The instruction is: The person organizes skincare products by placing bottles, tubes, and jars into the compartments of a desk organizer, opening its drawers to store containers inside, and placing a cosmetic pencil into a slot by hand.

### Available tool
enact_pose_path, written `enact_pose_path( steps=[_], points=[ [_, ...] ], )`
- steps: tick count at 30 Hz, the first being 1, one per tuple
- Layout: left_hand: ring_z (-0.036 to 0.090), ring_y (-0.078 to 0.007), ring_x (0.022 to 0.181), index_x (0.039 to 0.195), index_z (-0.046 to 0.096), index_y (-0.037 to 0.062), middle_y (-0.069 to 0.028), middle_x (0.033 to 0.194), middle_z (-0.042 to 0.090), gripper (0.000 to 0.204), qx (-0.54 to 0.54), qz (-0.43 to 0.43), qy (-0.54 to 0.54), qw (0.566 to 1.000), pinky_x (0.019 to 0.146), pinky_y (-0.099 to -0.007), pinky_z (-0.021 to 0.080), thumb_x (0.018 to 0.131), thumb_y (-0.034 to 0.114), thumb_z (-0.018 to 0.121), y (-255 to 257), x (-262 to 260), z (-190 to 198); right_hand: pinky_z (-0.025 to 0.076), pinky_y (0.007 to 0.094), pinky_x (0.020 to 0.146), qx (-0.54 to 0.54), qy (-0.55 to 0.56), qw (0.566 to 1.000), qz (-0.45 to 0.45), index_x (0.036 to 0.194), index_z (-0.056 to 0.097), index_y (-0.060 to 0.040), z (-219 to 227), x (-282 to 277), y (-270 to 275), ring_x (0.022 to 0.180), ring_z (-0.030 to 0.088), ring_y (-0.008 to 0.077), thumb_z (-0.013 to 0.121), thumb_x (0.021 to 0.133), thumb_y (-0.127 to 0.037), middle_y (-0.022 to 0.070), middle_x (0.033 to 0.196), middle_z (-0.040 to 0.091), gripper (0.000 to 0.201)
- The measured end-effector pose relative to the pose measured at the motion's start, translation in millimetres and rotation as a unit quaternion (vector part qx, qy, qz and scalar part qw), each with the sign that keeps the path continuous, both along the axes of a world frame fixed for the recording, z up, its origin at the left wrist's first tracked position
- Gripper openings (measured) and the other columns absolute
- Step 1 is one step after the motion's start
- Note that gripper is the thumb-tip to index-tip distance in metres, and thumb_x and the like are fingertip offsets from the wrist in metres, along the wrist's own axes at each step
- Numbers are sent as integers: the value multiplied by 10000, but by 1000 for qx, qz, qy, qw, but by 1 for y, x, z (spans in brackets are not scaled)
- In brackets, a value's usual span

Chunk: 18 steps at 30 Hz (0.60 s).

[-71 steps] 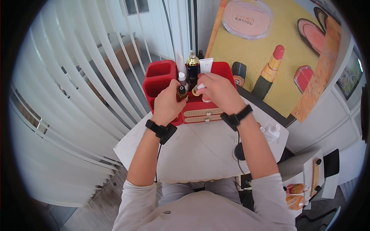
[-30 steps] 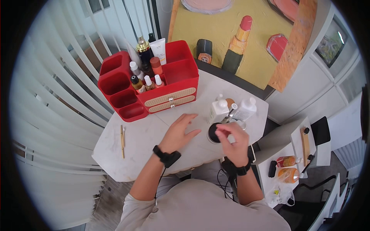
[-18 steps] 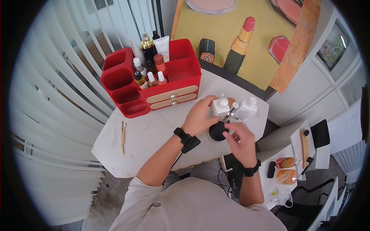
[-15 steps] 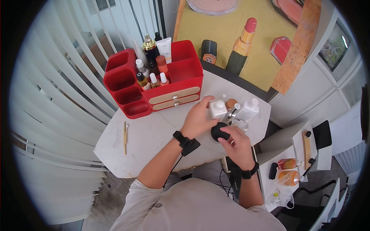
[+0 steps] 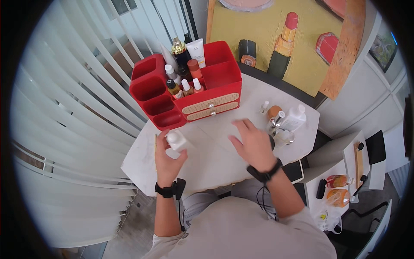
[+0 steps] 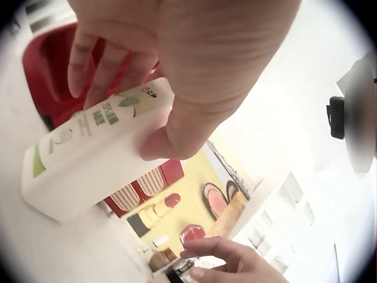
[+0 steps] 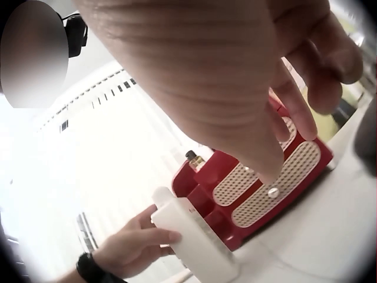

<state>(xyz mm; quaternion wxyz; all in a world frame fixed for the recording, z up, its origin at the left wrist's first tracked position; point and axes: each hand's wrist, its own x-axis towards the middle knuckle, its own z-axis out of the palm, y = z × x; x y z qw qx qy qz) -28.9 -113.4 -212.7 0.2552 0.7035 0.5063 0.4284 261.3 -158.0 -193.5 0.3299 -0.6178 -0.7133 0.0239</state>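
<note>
My left hand (image 5: 164,164) grips a white square-shouldered bottle (image 5: 177,141) between thumb and fingers, over the left of the table. In the left wrist view the bottle (image 6: 97,156) shows green leaf print on its label and leans. The red organizer (image 5: 224,88) stands just beyond it, with four-sided bins on its left side and two rattan-front drawers. Tubes and bottles fill its middle section, among them a white UV tube (image 5: 196,52). My right hand (image 5: 255,149) hovers over the table's middle with fingers spread, holding nothing. A black-lidded jar (image 5: 272,142) is mostly hidden behind it.
At the table's right stand a white bottle (image 5: 296,117), a silver-capped bottle (image 5: 276,122), a brown round-topped item (image 5: 273,112) and a small clear bottle (image 5: 264,108). A makeup painting (image 5: 302,73) leans behind. Vertical blinds (image 5: 86,129) hang along the left.
My left hand has taken the white bottle from the group at the right and carried it left before the organizer. My right hand has left the black lid and moved up and left.
</note>
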Motion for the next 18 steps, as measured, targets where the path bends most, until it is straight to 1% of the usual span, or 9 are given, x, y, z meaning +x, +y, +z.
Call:
enact_pose_path(
  steps=[3, 4, 6, 7, 9, 13, 15, 16, 18],
  points=[
    [653, -257, 1212, 1474, 512, 41, -133, 1349, 633, 761, -8, 18, -27, 999, 987, -389, 538, 778, 34, 818, 3, -17, -7, 600, 471, 662, 55, 12, 998, -28, 1117, 674, -39, -3, -30, 64, 761, 741, 372, 775, 931, -242, 164, 958, 735, 294],
    [653, -257, 1212, 1474, 512, 41, -133, 1349, 633, 761, -5, 21, -28, 999, 987, -389, 538, 778, 34, 818, 1, -16, -5, 600, 471, 662, 58, 11, 998, -25, 1117, 674, -39, -5, -35, 79, 761, 741, 372, 775, 931, -242, 164, 958, 735, 294],
    [654, -237, 1186, 1435, 548, 33, -118, 1309, 658, 712, 23, 41, -46, 998, 968, -382, 537, 780, 52, 825, -1, -14, 4, 601, 473, 648, 58, -51, 995, -61, 1015, 712, -43, -10, -44, 103, 694, 734, 375, 784, 923, -276, 155, 793, 736, 261],
    [654, -237, 1186, 1435, 548, 33, -118, 1309, 658, 712, 25, 44, -44, 998, 968, -382, 537, 780, 52, 825, 2, -18, 7, 601, 473, 648, 60, -49, 995, -58, 1015, 712, -43, -12, -46, 111, 694, 734, 375, 784, 923, -276, 155, 793, 736, 261],
    [675, -224, 1096, 1347, 614, 17, -107, 1198, 708, 625, -23, 5, 38, 999, 922, -382, 547, 771, 85, 848, 11, -24, 13, 604, 463, 643, 47, -52, 995, -64, 920, 738, -48, -17, -45, 119, 633, 727, 362, 782, 910, -280, 139, 684, 719, 236],
    [690, -188, 951, 1264, 659, 4, -97, 1055, 727, 564, 7, -26, 125, 992, 833, -361, 559, 746, 96, 864, 18, -33, 34, 601, 457, 630, 80, -51, 994, -53, 886, 742, -45, -14, -41, 97, 595, 718, 342, 768, 897, -265, 123, 650, 707, 222],
    [699, -165, 891, 1206, 669, -11, -88, 1007, 724, 519, -71, -2, 39, 997, 793, -341, 575, 737, 97, 866, 9, -33, 51, 600, 442, 621, 63, -66, 995, -31, 853, 738, -40, -15, -41, 72, 638, 732, 316, 764, 873, -244, 128, 694, 722, 207],
    [699, -165, 891, 1206, 669, -11, -88, 1007, 724, 519, -71, -8, 41, 997, 793, -341, 575, 737, 97, 866, 5, -34, 60, 600, 442, 621, 62, -65, 995, -37, 853, 738, -40, -16, -42, 60, 638, 732, 316, 764, 873, -244, 128, 694, 722, 207],
    [705, -152, 909, 1219, 644, -16, -77, 1046, 719, 516, -41, -37, -117, 992, 819, -323, 586, 755, 80, 848, -6, -36, 78, 588, 429, 596, 109, -43, 992, -36, 886, 763, -75, -20, -45, 39, 639, 729, 297, 795, 857, -286, 88, 723, 730, 216]
  ],
)
